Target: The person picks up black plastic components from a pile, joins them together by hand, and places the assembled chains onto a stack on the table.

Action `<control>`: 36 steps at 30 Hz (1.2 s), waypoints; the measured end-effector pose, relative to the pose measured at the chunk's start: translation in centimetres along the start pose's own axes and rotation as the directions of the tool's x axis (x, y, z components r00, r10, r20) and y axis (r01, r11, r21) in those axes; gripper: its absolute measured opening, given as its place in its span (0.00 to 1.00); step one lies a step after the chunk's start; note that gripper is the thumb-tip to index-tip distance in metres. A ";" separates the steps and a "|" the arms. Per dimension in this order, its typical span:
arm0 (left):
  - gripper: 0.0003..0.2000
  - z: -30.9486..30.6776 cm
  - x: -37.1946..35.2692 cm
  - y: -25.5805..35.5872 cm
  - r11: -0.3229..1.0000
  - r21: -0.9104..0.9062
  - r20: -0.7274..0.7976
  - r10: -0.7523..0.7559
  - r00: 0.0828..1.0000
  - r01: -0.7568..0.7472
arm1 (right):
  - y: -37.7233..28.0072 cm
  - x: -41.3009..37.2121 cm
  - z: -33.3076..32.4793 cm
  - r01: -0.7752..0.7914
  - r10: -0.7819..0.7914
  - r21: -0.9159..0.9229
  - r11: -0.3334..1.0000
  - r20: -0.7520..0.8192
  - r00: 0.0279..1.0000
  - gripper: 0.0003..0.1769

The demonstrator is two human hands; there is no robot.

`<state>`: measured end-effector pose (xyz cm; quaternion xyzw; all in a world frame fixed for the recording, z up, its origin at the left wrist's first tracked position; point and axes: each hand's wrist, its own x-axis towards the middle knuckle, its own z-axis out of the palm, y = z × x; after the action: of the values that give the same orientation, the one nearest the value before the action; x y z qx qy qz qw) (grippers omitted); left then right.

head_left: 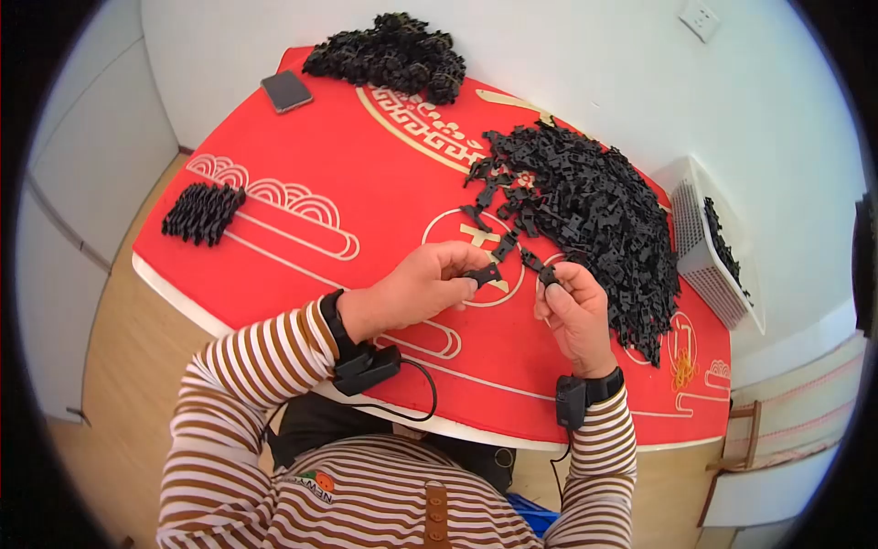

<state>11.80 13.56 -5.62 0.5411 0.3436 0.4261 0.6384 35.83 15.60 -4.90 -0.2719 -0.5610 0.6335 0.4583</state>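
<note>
Near the middle of the red table, my left hand (428, 285) pinches a small black plastic part (485, 274) between thumb and fingers. To its right, my right hand (578, 311) grips another black part (547, 275) by thumb and forefinger; the two hands are apart. A few loose black parts (506, 244) lie just beyond my fingertips. They trail off from a large heap of similar parts (594, 210) at the right. At the table's left, a neat stacked row of black parts (203, 213) lies beside the printed pattern.
A bundled black pile (389, 55) sits at the back edge, with a phone (286, 91) to its left. A white basket (700, 247) with black parts stands at the right edge. Yellow rubber bands (682, 368) lie near the front right. The red table (302, 183) adjoins a white wall.
</note>
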 end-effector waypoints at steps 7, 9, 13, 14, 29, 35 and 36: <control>0.07 0.2 -0.1 -0.3 0.997 0.043 0.015 0.061 0.998 -0.061 | 0.1 -0.5 1.5 -0.065 0.056 0.096 0.993 0.095 0.994 0.10; 0.07 0.3 -0.3 -0.1 0.999 0.036 0.022 0.024 0.999 -0.025 | 0.3 -0.6 1.7 -0.086 0.080 0.053 0.995 0.108 0.991 0.10; 0.08 -0.2 0.1 -0.8 0.994 0.079 0.000 0.077 0.997 -0.077 | 0.7 -0.6 1.7 -0.116 0.117 -0.016 0.993 0.111 0.987 0.10; 0.08 -0.2 0.2 -0.9 0.991 0.107 -0.014 0.084 0.996 -0.082 | 0.7 -0.5 1.7 -0.113 0.115 -0.024 0.993 0.105 0.988 0.10; 0.12 0.5 0.0 -1.0 0.998 -0.053 -0.073 0.042 0.996 -0.046 | 0.3 -0.4 2.0 -0.182 0.184 -0.050 0.982 0.039 0.982 0.06; 0.10 0.3 0.1 -0.7 0.987 -0.149 -0.056 -0.065 0.996 0.056 | 0.6 -0.3 2.4 -0.111 0.111 -0.002 0.994 0.006 0.994 0.14; 0.10 0.2 0.0 -0.6 0.988 -0.141 -0.043 -0.073 0.996 0.066 | 0.4 -0.3 2.6 -0.116 0.116 -0.004 0.993 0.014 0.993 0.15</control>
<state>12.14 13.44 -6.20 0.4724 0.3467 0.4396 0.6807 33.62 14.15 -4.73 -0.3002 -0.5483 0.6602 0.4163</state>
